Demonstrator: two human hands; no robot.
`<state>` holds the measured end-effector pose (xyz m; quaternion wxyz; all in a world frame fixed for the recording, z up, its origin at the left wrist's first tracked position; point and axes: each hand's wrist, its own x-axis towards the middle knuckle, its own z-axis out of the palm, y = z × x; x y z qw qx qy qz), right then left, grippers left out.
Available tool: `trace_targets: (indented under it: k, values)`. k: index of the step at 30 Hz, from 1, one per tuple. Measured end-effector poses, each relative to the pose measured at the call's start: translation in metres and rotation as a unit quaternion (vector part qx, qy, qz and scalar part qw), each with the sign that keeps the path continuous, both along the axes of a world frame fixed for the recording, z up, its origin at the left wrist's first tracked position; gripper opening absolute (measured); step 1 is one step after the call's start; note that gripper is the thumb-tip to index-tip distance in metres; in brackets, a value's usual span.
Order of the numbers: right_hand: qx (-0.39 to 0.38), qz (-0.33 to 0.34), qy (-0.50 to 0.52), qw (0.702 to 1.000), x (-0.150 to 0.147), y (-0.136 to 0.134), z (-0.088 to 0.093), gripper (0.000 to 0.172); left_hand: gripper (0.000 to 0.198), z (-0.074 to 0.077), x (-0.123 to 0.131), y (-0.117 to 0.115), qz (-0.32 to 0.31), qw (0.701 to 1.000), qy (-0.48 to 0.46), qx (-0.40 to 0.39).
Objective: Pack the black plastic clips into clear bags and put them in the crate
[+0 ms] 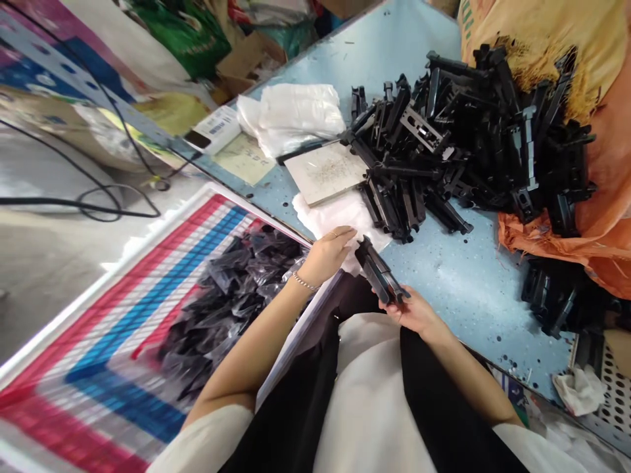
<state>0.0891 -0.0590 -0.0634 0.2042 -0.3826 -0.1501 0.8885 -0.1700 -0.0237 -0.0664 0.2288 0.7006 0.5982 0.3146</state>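
Head view showed a blue work table (468, 295) with a striped woven mat (113, 368) beside it. On the table, a big heap of black plastic parts (458, 144) was piled against an orange sack (582, 230). Clear bags of more black parts (231, 302) were laid on the mat. The left hand (328, 255) was held open and flat on a white sheet (325, 220). A black plastic part (379, 270) was gripped by the right hand (411, 312), near the left hand. It looked light and stiff, so it could be held by its long sides. Its underside was hidden, and what it was made for could not be told.
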Motion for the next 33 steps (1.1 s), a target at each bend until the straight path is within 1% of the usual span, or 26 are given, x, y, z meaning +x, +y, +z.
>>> trace_targets:
  k: [3, 6, 9, 11, 12, 13, 15, 17, 19, 20, 21, 23, 24, 26, 27, 28, 29, 30, 31, 33]
  values:
    - [-0.039, -0.044, 0.054, 0.997, 0.001, -0.002, 0.004, 0.024, 0.047, -0.005, -0.004, -0.002, -0.025, 0.999, -0.023, -0.032]
    - [-0.099, -0.042, 0.106, 0.988, -0.003, 0.002, 0.002, 0.025, 0.053, -0.005, -0.005, -0.001, -0.028, 0.997, -0.055, -0.043]
    - [-0.147, -0.022, 0.137, 0.979, -0.011, 0.009, -0.009, 0.028, 0.062, 0.003, -0.002, -0.005, -0.015, 0.999, -0.03, -0.015]
    - [-0.149, -0.01, 0.145, 0.978, -0.014, 0.012, -0.014, 0.029, 0.065, 0.013, 0.007, -0.015, -0.043, 0.999, 0.005, 0.031]
    - [-0.139, -0.005, 0.14, 0.98, -0.014, 0.013, -0.016, 0.027, 0.066, 0.019, 0.014, -0.022, -0.071, 0.996, 0.018, 0.056]
    - [-0.12, -0.007, 0.124, 0.985, -0.013, 0.014, -0.016, 0.024, 0.067, 0.024, 0.023, -0.029, -0.108, 0.991, 0.022, 0.077]
    - [-0.041, -0.036, 0.051, 0.997, -0.012, 0.013, -0.015, 0.016, 0.07, 0.031, 0.043, -0.045, -0.183, 0.978, 0.006, 0.101]
    - [0.044, -0.078, -0.027, 0.996, -0.011, 0.01, -0.01, 0.017, 0.072, 0.036, 0.062, -0.058, -0.23, 0.968, -0.026, 0.099]
    - [0.114, -0.099, -0.089, 0.985, -0.01, 0.005, -0.003, 0.021, 0.07, 0.038, 0.075, -0.068, -0.231, 0.968, -0.052, 0.079]
    - [0.151, -0.093, -0.117, 0.977, -0.01, 0.001, 0.002, 0.021, 0.067, 0.039, 0.08, -0.073, -0.222, 0.971, -0.059, 0.069]
    - [0.194, -0.078, -0.143, 0.968, -0.01, -0.003, 0.007, 0.021, 0.061, 0.04, 0.082, -0.078, -0.212, 0.973, -0.062, 0.06]
    - [0.281, -0.012, -0.175, 0.943, -0.009, -0.011, 0.017, 0.02, 0.046, 0.047, 0.082, -0.09, -0.189, 0.979, -0.058, 0.051]
    - [0.304, 0.037, -0.166, 0.937, -0.008, -0.014, 0.023, 0.021, 0.039, 0.051, 0.079, -0.097, -0.177, 0.981, -0.053, 0.051]
    - [0.298, 0.127, -0.113, 0.939, -0.006, -0.018, 0.031, 0.028, 0.034, 0.06, 0.064, -0.114, -0.145, 0.988, -0.035, 0.046]
    - [0.286, 0.155, -0.094, 0.941, -0.004, -0.018, 0.035, 0.033, 0.033, 0.062, 0.052, -0.121, -0.125, 0.991, -0.021, 0.036]
    - [0.277, 0.166, -0.087, 0.943, -0.002, -0.017, 0.037, 0.038, 0.033, 0.061, 0.037, -0.127, -0.101, 0.995, -0.002, 0.021]
    - [0.272, 0.161, -0.092, 0.944, -0.001, -0.015, 0.039, 0.04, 0.032, 0.056, 0.02, -0.13, -0.077, 0.997, 0.023, -0.004]
    - [0.271, 0.148, -0.105, 0.945, 0.001, -0.013, 0.04, 0.039, 0.032, 0.047, 0.001, -0.13, -0.052, 0.997, 0.053, -0.037]
    - [0.272, 0.129, -0.12, 0.946, 0.002, -0.011, 0.04, 0.036, 0.032, 0.034, -0.019, -0.127, -0.03, 0.993, 0.085, -0.076]
    - [0.274, 0.101, -0.14, 0.946, 0.003, -0.006, 0.039, 0.03, 0.031, 0.0, -0.056, -0.115, 0.003, 0.973, 0.151, -0.176]
